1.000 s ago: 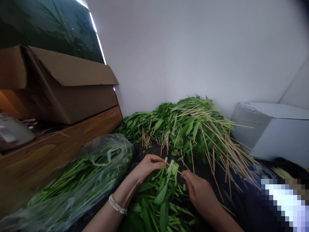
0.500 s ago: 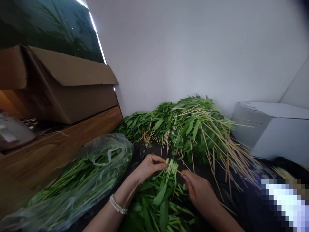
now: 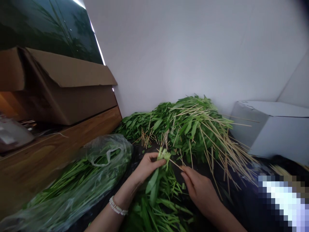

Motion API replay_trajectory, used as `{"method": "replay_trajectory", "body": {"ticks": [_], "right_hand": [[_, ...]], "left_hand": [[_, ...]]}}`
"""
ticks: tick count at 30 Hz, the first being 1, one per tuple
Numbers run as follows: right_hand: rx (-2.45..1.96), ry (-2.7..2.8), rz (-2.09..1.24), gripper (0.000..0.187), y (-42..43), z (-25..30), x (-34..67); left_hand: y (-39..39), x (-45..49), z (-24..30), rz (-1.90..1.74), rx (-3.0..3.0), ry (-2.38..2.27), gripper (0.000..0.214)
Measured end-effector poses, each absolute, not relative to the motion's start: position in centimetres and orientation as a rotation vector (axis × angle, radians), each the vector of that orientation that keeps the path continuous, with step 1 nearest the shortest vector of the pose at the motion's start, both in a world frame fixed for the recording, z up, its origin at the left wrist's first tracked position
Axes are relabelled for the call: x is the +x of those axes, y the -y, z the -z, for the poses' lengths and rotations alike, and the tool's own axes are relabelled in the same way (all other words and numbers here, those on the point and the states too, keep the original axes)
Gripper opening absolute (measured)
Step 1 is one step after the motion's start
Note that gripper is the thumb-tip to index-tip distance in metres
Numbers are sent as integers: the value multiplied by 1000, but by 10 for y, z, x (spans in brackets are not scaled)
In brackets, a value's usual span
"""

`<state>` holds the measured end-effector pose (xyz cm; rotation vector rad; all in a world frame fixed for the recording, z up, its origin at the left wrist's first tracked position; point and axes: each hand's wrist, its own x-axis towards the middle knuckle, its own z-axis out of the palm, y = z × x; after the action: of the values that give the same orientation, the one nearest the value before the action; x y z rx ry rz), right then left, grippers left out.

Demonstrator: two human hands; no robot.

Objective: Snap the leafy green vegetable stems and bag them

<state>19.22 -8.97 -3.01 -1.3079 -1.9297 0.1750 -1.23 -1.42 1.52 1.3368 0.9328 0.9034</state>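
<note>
Two pinches: left hand (image 3: 147, 167) clasping green stems (image 3: 164, 154) on thin stick (image 3: 176, 164), right hand (image 3: 199, 186) clasping stick's end.

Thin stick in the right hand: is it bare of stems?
No, green stems cluster on the thin stick beyond the right hand, where the left hand pinches them.

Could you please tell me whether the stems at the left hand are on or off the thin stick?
On: the thin stick shows on both sides of the stems, running to the right hand.
</note>
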Motion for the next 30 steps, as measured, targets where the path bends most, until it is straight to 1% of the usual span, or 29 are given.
{"method": "replay_trajectory", "body": {"ticks": [3, 5, 8, 12, 15, 18, 22, 24, 28, 30], "right_hand": [[-1337, 1863, -202, 29, 87, 26, 197], [-1360, 1760, -242, 29, 86, 23, 200], [-1392, 1559, -300, 29, 86, 19, 204], [-1390, 1325, -367, 29, 86, 19, 208], [-1372, 1290, -404, 30, 86, 20, 207], [-1353, 1342, -465, 31, 86, 20, 205], [-1328, 1355, -595, 33, 86, 21, 202], [-1309, 1338, -663, 35, 84, 23, 201], [-1248, 1308, -777, 39, 81, 21, 198], [-1209, 1275, -848, 40, 80, 16, 198]], "left_hand": [[8, -17, -16, -1055, 1245, -1028, 37], [6, -18, -17, -1083, 1270, -1039, 39], [9, -16, -17, -1010, 1386, -1002, 45], [11, -15, -10, -842, 1548, -986, 45], [10, -18, -6, -738, 1734, -1017, 53], [8, -23, -13, -746, 1907, -1009, 57], [4, -31, -38, -647, 2025, -993, 46], [3, -34, -52, -604, 2115, -1055, 40], [11, -34, -70, -775, 2158, -1322, 47], [20, -31, -72, -856, 2107, -1380, 49]]}}
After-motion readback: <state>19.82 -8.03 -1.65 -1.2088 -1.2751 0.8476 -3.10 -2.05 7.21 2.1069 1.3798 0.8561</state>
